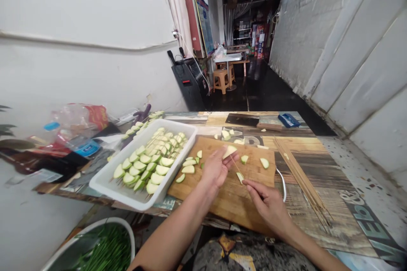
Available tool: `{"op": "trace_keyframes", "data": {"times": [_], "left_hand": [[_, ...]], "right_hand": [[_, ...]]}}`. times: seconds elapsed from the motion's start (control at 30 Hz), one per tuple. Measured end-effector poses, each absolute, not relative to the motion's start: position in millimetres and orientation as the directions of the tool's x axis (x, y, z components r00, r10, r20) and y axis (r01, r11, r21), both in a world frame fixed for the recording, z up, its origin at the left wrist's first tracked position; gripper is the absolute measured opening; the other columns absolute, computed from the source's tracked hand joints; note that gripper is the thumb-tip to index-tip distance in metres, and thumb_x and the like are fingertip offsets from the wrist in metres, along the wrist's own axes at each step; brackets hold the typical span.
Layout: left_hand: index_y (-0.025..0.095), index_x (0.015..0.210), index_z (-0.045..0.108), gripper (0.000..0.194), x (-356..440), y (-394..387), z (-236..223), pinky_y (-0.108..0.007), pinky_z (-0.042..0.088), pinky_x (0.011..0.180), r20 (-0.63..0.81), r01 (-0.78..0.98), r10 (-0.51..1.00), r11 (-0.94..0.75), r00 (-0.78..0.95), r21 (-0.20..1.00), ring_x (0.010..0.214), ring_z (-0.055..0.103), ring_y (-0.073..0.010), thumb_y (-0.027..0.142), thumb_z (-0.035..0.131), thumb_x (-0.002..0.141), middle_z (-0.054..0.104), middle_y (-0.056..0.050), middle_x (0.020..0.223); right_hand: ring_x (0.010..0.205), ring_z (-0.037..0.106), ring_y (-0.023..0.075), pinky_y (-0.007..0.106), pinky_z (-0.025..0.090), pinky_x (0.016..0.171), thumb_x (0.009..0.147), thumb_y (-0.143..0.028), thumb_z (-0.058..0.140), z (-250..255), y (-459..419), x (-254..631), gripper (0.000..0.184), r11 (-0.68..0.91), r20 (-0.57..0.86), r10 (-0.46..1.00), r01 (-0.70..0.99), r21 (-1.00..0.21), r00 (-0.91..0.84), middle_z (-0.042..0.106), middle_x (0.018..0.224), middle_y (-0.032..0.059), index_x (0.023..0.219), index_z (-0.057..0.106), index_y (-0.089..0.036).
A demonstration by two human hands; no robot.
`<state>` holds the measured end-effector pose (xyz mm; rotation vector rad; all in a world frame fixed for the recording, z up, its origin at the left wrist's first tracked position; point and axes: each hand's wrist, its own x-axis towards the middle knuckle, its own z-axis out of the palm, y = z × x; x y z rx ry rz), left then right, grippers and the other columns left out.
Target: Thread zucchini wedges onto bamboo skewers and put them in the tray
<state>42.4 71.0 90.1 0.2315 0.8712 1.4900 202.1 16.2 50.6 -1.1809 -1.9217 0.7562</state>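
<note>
Green-edged slices [145, 159], skewered, crowded tray [127, 200]; loose pieces [188, 169] lay unthreaded on board [224, 203], bare sticks [303, 182] beside. Left hand [215, 167] held slice [229, 151] in fingers; right hand [266, 202] pinched skewer [235, 164].

Looks bright and soft over table [330, 165] and wall [63, 8]; sinks into gloom around the back shelves [244, 31]. Shines faintly off the dark floor [260, 89]. Shades softly the near end of the board [229, 203]. Stretches toward the edges.

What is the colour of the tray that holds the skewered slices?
The tray is white; it shows best in the head view, the only one here.
</note>
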Motion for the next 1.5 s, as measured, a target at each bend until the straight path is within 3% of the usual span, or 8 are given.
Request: {"op": "trace_keyframes", "data": {"times": [0.77, 0.9, 1.1, 1.27, 1.5], "left_hand": [[0.012, 0.073, 0.063, 0.007, 38.6, 60.4, 82.3, -0.037, 0.052, 0.082, -0.341, -0.76, 0.929, 0.115, -0.145, 0.639, 0.074, 0.065, -0.0172, 0.017, 0.059, 0.077, 0.067, -0.005, 0.078], [0.011, 0.076, 0.063, 0.009, 36.4, 61.1, 81.7, -0.036, 0.053, 0.081, -0.36, -0.765, 0.924, 0.139, -0.128, 0.629, 0.077, 0.066, -0.0181, 0.017, 0.058, 0.079, 0.068, -0.008, 0.081], [0.008, 0.083, 0.06, 0.023, 31.5, 59.7, 86.2, -0.038, 0.053, 0.079, -0.356, -0.803, 0.931, 0.147, -0.086, 0.578, 0.081, 0.066, -0.0218, 0.031, 0.054, 0.082, 0.068, -0.012, 0.083], [0.01, 0.079, 0.06, 0.008, 35.2, 56.9, 87.0, -0.034, 0.054, 0.076, -0.331, -0.766, 0.928, 0.086, -0.17, 0.637, 0.074, 0.066, -0.0177, 0.018, 0.06, 0.077, 0.067, -0.007, 0.077], [0.01, 0.077, 0.061, 0.005, 36.8, 56.4, 86.3, -0.035, 0.054, 0.079, -0.349, -0.763, 0.924, 0.113, -0.154, 0.636, 0.074, 0.066, -0.0178, 0.014, 0.06, 0.076, 0.066, -0.006, 0.076]], "right_hand": [[0.062, 0.064, 0.0165, 0.025, 0.048, 0.056, 0.086, -0.029, 0.041, 62.4, 10.3, 185.9, 0.032, 0.313, 0.187, 0.94, 0.506, -0.804, -0.285, 0.071, 0.077, 0.0047, 0.097, 0.068, -0.015], [0.067, 0.065, 0.0172, 0.025, 0.049, 0.059, 0.086, -0.029, 0.042, 62.3, 13.5, 185.6, 0.031, 0.341, 0.216, 0.933, 0.515, -0.786, -0.288, 0.072, 0.083, 0.0052, 0.097, 0.068, -0.016], [0.079, 0.067, 0.0196, 0.028, 0.052, 0.069, 0.086, -0.029, 0.043, 61.9, 18.4, 187.8, 0.03, 0.374, 0.248, 0.923, 0.533, -0.759, -0.296, 0.071, 0.092, 0.0058, 0.098, 0.068, -0.018], [0.075, 0.067, 0.0193, 0.027, 0.052, 0.067, 0.087, -0.03, 0.042, 62.4, 13.7, 188.5, 0.031, 0.391, 0.242, 0.914, 0.552, -0.737, -0.324, 0.072, 0.089, 0.0058, 0.099, 0.067, -0.018], [0.064, 0.066, 0.0173, 0.025, 0.049, 0.058, 0.087, -0.029, 0.041, 66.1, 10.8, 184.1, 0.031, 0.413, 0.268, 0.907, 0.567, -0.712, -0.325, 0.072, 0.078, 0.0044, 0.097, 0.068, -0.018]]}}
